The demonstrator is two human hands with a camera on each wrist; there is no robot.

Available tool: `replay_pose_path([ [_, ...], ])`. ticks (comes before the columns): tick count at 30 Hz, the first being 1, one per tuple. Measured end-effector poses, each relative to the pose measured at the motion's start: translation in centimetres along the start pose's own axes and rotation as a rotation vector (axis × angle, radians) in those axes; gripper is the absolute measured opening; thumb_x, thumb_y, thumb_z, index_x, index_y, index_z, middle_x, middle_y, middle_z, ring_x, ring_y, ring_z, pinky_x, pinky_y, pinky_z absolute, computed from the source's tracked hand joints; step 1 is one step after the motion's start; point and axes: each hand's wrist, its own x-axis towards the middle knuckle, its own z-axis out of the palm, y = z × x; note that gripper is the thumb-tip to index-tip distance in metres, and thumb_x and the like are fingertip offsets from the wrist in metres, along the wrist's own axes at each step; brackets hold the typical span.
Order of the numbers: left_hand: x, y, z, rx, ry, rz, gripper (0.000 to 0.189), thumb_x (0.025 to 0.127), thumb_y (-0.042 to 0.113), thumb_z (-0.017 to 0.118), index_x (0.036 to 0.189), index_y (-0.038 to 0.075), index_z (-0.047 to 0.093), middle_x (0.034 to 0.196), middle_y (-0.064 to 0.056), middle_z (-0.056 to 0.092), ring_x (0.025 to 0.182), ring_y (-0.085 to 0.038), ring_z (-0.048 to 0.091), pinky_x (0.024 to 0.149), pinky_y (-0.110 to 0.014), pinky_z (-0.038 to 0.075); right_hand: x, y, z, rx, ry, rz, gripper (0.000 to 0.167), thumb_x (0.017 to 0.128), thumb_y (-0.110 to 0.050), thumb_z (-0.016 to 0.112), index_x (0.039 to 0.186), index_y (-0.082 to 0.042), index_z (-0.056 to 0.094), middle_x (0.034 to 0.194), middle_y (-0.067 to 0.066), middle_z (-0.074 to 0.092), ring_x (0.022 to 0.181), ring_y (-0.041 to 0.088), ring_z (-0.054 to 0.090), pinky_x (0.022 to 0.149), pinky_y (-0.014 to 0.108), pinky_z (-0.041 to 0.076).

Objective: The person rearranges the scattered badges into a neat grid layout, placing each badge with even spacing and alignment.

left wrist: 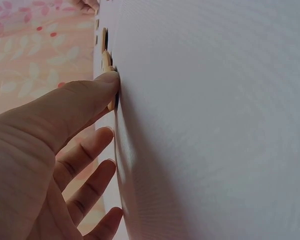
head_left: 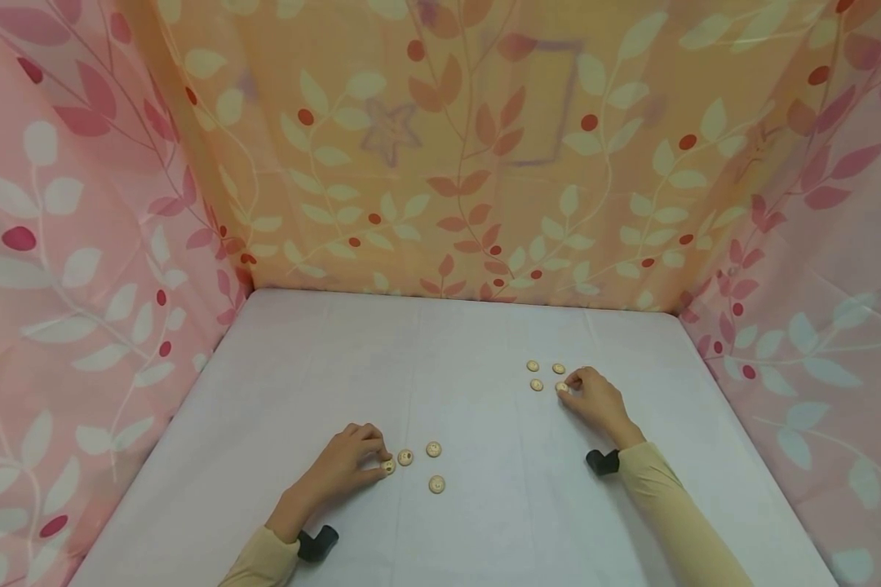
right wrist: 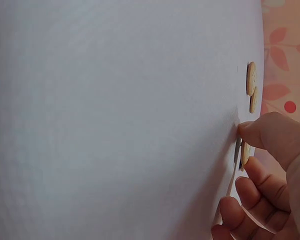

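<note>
Small round wooden discs with dark markings lie flat on the white table in two groups. My left hand point(head_left: 348, 463) pinches one wooden disc point(head_left: 388, 466) between thumb and forefinger at the tabletop; the left wrist view shows the thumb point(left wrist: 92, 95) over its edge. Right beside it sits a second disc point(head_left: 405, 457), with a third disc point(head_left: 433, 449) and a fourth disc point(head_left: 436, 484) further right. Farther back, my right hand point(head_left: 595, 399) holds a disc point(head_left: 561, 387) by its edge with thumb and fingertips. Three more discs stay close by, including one point(head_left: 559, 368) just behind.
A white cloth-covered table point(head_left: 323, 359) spans the space. Patterned curtains enclose it, with an orange one point(head_left: 426, 196) behind and pink ones point(head_left: 66, 269) at the sides. Black wrist cameras point(head_left: 318, 543) sit at both wrists.
</note>
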Motion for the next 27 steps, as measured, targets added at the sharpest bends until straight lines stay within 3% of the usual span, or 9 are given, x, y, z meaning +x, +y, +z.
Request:
replay_pose_path([
  [12,-0.01,0.05,0.06,-0.002,0.015,0.015,0.014,0.074,0.026,0.076,0.085,0.024,0.066,0.101,0.01,0.055,0.097,-0.013,0.048,0.082,-0.041,0.041,0.1,-0.02,-0.21,0.031,-0.005,0.041,0.033,0.081,-0.034,0.068,0.096,-0.006,0.061,0.093,0.01,0.062,0.084,0.025,0.059,0.069,0.043,0.045],
  [27,0.01,-0.17,0.28,-0.012,-0.009,-0.017,0.014,0.076,0.029,0.075,0.086,0.025,0.066,0.102,0.012,0.054,0.099,-0.013,0.047,0.084,-0.04,0.04,0.39,0.41,-0.02,0.065,-0.052,0.047,0.029,0.082,-0.028,0.068,0.097,-0.003,0.062,0.094,0.011,0.059,0.079,0.022,0.054,0.068,0.039,0.042],
])
